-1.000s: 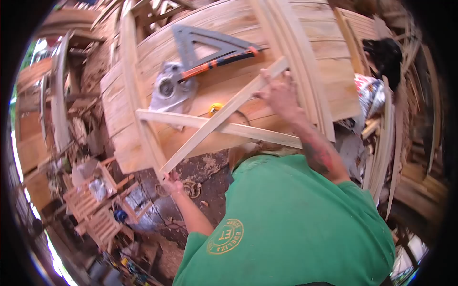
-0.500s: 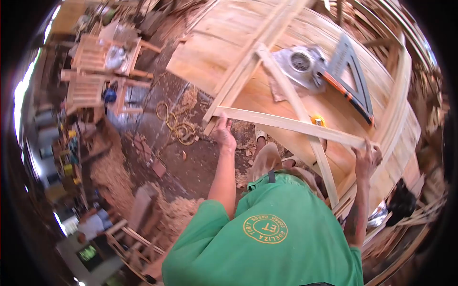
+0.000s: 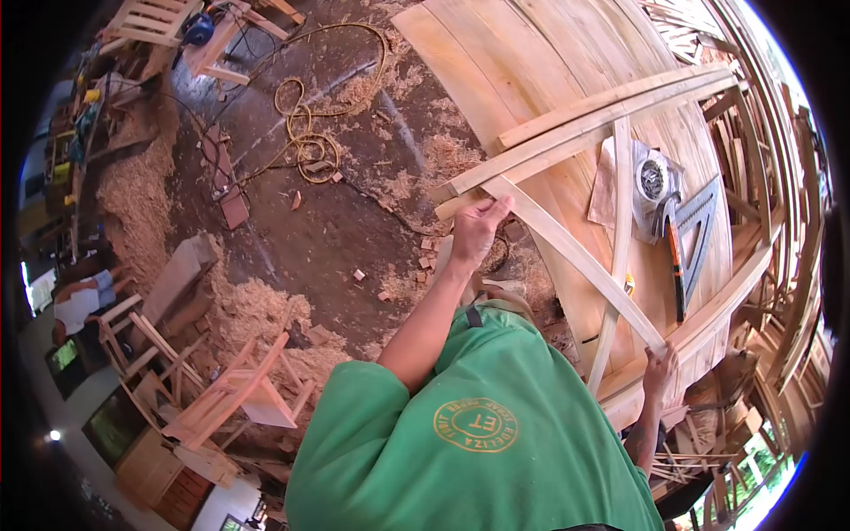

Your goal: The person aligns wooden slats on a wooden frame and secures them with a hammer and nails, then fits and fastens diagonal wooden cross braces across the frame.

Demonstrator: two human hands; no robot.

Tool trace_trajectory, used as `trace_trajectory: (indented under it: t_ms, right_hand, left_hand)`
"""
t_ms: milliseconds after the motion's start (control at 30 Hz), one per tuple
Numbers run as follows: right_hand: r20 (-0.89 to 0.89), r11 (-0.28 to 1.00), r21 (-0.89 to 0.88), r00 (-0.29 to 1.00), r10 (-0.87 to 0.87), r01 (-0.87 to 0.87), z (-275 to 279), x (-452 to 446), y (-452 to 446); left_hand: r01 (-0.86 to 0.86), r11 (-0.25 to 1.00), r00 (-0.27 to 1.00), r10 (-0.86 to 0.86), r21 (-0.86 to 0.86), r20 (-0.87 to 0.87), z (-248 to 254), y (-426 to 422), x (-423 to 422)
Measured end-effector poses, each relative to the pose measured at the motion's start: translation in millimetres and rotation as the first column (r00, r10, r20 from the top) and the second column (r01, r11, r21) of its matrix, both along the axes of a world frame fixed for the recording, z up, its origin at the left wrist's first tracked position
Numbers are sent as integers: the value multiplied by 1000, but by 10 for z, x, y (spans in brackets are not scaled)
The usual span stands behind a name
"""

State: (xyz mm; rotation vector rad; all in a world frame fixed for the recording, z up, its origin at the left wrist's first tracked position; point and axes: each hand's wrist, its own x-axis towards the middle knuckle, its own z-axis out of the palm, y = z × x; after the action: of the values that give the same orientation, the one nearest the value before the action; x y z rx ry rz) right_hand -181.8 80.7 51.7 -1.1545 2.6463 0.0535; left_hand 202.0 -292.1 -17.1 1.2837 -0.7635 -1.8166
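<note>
A thin wooden strip (image 3: 575,257) spans from one hand to the other over a frame of wooden bars. My left hand (image 3: 478,232) is closed on its near-left end, beside the ends of two long wooden bars (image 3: 593,124). At the strip's other end my right hand (image 3: 659,367) is closed, fingers at the edge of a curved side bar (image 3: 726,296). Beneath the held strip runs a second strip (image 3: 622,195), crossing it. A yellow tape measure (image 3: 629,284), partly hidden, lies near the crossing.
On the plank panel (image 3: 540,66) lie a triangular square (image 3: 704,226), an orange-and-black handled tool that looks like a hammer (image 3: 678,270), and a round container (image 3: 652,179) on plastic. A yellow hose (image 3: 305,150) coils on the floor among shavings. Wooden chairs (image 3: 248,389) stand left.
My view has turned, so the panel and frame appear rotated and farther right. Both hands still hold the strip's ends; its left end now sits slightly along the long bars.
</note>
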Motion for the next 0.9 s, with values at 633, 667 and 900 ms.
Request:
trace_trajectory:
  t_ms: [633,667,900]
  right_hand:
    - [69,990,76,991,113,-118,92,171,-168]
    - [67,985,39,984,163,-166,28,173,-162]
    - [108,984,135,989,103,-117,3,88,-193]
  left_hand:
    - [-21,997,992,30,72,-126,30,57,115]
    - [-32,992,992,46,124,-118,6,69,128]
    - [-147,928,915,259,343,-310,156,8,0]
